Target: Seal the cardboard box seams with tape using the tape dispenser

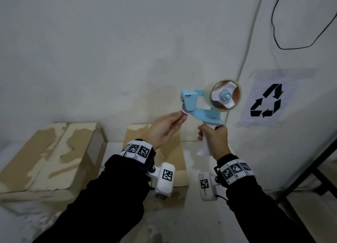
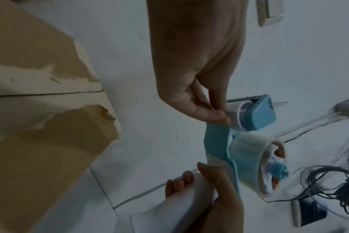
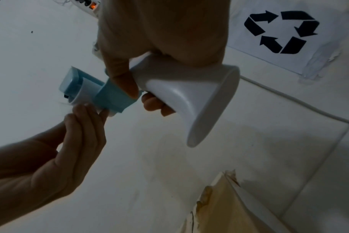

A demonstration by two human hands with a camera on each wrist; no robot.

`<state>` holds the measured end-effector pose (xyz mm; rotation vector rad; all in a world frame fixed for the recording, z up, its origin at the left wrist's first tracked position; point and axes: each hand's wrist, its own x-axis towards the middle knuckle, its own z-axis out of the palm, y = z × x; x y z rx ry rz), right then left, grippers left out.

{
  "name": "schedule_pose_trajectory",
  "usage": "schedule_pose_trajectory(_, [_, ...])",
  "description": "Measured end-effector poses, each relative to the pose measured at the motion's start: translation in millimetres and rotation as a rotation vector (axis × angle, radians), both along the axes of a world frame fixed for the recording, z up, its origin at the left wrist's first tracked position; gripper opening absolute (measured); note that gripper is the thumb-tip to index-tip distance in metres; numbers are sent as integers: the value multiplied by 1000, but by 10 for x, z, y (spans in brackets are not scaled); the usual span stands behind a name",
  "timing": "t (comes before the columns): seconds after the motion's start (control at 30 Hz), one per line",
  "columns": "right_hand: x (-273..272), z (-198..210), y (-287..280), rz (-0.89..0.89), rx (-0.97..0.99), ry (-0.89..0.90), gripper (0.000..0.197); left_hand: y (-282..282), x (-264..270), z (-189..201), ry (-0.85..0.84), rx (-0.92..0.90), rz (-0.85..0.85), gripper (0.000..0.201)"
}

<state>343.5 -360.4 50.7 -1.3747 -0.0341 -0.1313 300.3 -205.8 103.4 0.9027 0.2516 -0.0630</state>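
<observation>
Tape dispenser (image 1: 204,107): pale blue frame, white handle, white hub inside a clear tape roll (image 1: 225,95). Left of the dispenser, cardboard box (image 1: 49,159): tan, with cream patches. Right of it, paper sign (image 1: 268,98): white, black arrow triangle. Below it, wristbands (image 1: 136,150): white, black square-pattern markers. Sleeves (image 1: 109,202): black.

Recycling sign (image 1: 266,100) taped on wall at my 2 o'clock, black cable (image 1: 299,20) hanging above it. Light switch (image 2: 270,11), power strip (image 2: 347,108) nearby.
</observation>
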Motion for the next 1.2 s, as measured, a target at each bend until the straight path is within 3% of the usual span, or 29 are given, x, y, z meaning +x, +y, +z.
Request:
schedule_pose_trajectory(0.23, [-55, -4, -10, 135, 59, -9, 8, 37, -120, -2, -30, -183, 2, 20])
schedule_pose_trajectory(0.37, [-69, -6, -19, 188, 14, -38, 8, 119, -137, -88, -21, -249, 8, 52])
schedule_pose_trajectory(0.43, [-80, -9, -20, 182, -22, -49, 10, 184, -118, -106, 14, -172, 1, 50])
schedule_pose_trajectory(0.57, [-131, 7, 18, 219, -38, -63, 8, 331, -123, -137, 69, -78, -48, 15])
schedule_pose_trajectory(0.73, [-182, 74, 162, 404, 82, -6, 11, 594, -234, -189, 137, -8, -79, 15])
schedule_pose_trajectory(0.9, [-239, 178, 328, 658, -64, 57, 16, 991, -359, -225, 189, 103, -8, 13])
schedule_pose_trajectory(1.2, [-417, -20, 1266, 650, -134, 63, 11, 1774, -684, -401, 343, 406, 25, 13])
